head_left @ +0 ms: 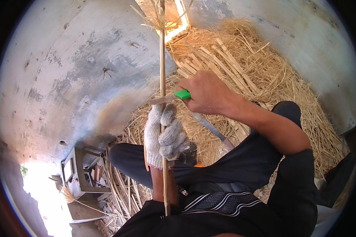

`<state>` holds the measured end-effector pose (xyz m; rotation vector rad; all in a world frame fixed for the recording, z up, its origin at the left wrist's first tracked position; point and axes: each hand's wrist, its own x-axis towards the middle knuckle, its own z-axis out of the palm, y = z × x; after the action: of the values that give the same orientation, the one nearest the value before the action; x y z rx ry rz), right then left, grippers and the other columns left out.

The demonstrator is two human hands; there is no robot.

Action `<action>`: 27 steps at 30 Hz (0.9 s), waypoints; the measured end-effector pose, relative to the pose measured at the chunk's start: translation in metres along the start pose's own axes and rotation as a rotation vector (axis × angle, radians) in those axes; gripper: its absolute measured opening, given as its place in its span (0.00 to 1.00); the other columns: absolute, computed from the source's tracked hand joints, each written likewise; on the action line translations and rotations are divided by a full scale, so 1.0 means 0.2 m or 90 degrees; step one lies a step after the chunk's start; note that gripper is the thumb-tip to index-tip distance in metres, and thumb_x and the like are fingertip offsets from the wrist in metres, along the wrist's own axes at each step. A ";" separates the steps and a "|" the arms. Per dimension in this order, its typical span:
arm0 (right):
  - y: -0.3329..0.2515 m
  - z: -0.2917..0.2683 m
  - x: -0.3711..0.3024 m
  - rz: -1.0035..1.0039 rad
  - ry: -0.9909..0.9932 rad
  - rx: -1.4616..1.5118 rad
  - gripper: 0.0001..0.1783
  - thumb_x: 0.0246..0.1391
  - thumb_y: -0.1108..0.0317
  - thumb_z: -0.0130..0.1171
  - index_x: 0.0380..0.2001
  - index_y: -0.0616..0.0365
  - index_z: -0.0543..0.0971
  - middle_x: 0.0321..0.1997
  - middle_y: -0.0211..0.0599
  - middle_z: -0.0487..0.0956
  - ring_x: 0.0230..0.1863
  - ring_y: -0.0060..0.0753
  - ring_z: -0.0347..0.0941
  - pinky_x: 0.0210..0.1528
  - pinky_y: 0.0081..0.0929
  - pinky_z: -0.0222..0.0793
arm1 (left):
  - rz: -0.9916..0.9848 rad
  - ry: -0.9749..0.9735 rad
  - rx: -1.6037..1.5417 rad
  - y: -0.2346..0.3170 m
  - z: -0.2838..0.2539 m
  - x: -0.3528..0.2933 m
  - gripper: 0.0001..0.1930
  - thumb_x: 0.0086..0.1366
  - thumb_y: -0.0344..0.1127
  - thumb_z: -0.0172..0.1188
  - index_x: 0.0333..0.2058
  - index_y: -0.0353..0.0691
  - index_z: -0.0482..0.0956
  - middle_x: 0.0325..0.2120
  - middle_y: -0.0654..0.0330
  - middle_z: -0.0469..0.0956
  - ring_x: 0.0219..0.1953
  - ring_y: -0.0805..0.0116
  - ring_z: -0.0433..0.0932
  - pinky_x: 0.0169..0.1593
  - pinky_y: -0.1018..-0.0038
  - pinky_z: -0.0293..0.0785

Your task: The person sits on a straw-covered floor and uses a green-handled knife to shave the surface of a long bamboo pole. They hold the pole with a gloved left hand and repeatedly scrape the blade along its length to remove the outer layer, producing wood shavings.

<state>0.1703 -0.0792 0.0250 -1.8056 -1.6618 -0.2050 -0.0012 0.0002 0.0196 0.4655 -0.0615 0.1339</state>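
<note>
A long, thin wooden strip (162, 67) runs upright through the middle of the head view, with frayed shavings curling from its far end. My left hand (166, 132), in a whitish knitted glove, is closed around the strip. Bare and closed, my right hand (203, 93) grips the green handle of a knife (182, 94). Its blade lies across the strip just above my gloved fingers. The strip's near end reaches down against my dark shirt.
Fibrous shavings (281, 79) cover the floor around my crossed legs. Split strips (225, 65) lie in a pile ahead. A long metal tool (209, 127) rests by my knee. A wooden stool frame (83, 173) stands at left, beneath a stained grey wall (79, 71).
</note>
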 end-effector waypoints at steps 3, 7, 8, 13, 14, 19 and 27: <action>-0.06 0.06 -0.04 0.049 0.070 -0.026 0.06 0.45 0.66 0.60 0.22 0.56 0.80 0.16 0.49 0.76 0.23 0.49 0.79 0.28 0.44 0.73 | 0.017 0.036 0.017 0.00 0.00 -0.02 0.20 0.75 0.53 0.36 0.28 0.48 0.65 0.04 0.68 0.57 0.01 0.76 0.52 0.04 0.79 0.49; -0.06 0.07 -0.02 0.077 0.088 -0.131 0.11 0.43 0.66 0.56 0.21 0.63 0.82 0.20 0.54 0.78 0.24 0.51 0.80 0.27 0.42 0.76 | 0.037 0.097 0.067 -0.02 0.02 -0.02 0.19 0.75 0.51 0.38 0.28 0.47 0.66 0.05 0.68 0.57 0.01 0.76 0.53 0.04 0.79 0.50; -0.05 0.09 -0.01 0.077 0.085 -0.131 0.11 0.44 0.66 0.55 0.21 0.63 0.82 0.20 0.55 0.78 0.24 0.51 0.80 0.26 0.42 0.76 | 0.042 0.106 0.073 -0.01 0.02 -0.02 0.18 0.75 0.50 0.39 0.28 0.47 0.66 0.06 0.68 0.58 0.01 0.76 0.53 0.04 0.79 0.50; -0.04 0.16 0.04 0.087 0.102 -0.146 0.12 0.46 0.66 0.54 0.18 0.63 0.80 0.20 0.56 0.78 0.24 0.51 0.80 0.26 0.42 0.76 | 0.103 0.199 0.217 0.03 0.00 0.00 0.17 0.73 0.49 0.44 0.29 0.46 0.69 0.07 0.67 0.60 0.02 0.76 0.54 0.05 0.80 0.51; -0.04 0.17 0.06 0.088 0.108 -0.151 0.12 0.46 0.66 0.54 0.18 0.63 0.80 0.21 0.56 0.78 0.24 0.51 0.80 0.25 0.41 0.76 | 0.118 0.227 0.242 0.04 0.01 0.00 0.16 0.73 0.49 0.45 0.29 0.46 0.69 0.07 0.68 0.60 0.02 0.76 0.54 0.05 0.80 0.51; 0.00 0.24 0.10 0.058 0.171 -0.183 0.11 0.47 0.67 0.53 0.17 0.61 0.79 0.19 0.53 0.77 0.22 0.47 0.79 0.20 0.38 0.74 | 0.157 0.243 0.241 0.05 0.01 0.05 0.17 0.75 0.47 0.40 0.29 0.45 0.67 0.07 0.70 0.60 0.01 0.80 0.56 0.03 0.82 0.52; 0.73 0.15 0.28 0.362 -0.008 -0.289 0.11 0.51 0.69 0.52 0.19 0.59 0.79 0.20 0.42 0.77 0.22 0.32 0.77 0.15 0.32 0.70 | -0.098 0.167 0.374 -0.28 0.20 0.02 0.19 0.72 0.52 0.46 0.26 0.48 0.68 0.07 0.72 0.58 0.05 0.81 0.56 0.05 0.83 0.47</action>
<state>0.3061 -0.0115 -0.0207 -2.5418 -1.0963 -0.3335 0.0103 -0.0661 0.0307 1.0309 0.2785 0.0583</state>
